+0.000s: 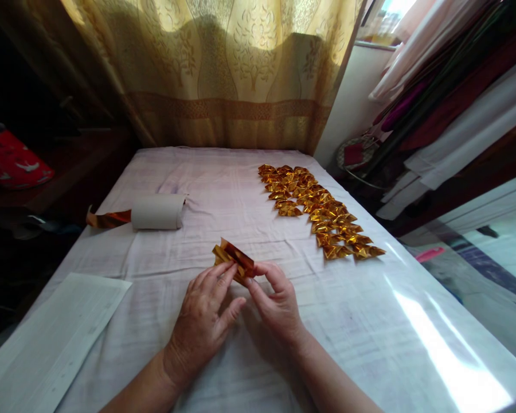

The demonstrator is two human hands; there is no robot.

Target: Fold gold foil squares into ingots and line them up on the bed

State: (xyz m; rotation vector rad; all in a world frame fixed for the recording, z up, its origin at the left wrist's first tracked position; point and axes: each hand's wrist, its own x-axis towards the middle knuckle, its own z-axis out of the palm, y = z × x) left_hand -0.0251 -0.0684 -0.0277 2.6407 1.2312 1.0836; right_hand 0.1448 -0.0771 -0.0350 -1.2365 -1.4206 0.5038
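Note:
A partly folded piece of shiny gold foil paper (236, 257) is between my hands, just above the sheet-covered surface. My right hand (279, 301) pinches its near right corner between thumb and forefinger. My left hand (206, 310) lies palm down, its fingertips touching the near side of the foil and its thumb held apart. The left fingers hide part of the folds. To the right, several folded gold foil pieces (309, 201) lie in close, overlapping rows.
A pale cylindrical roll (158, 212) lies at the left with a strip of orange foil (112, 219) sticking out. Nearer me is a whitish flat sheet (64, 338). Gold curtains (241, 74) hang behind the bed-like surface, and clothes (464, 115) hang at the right.

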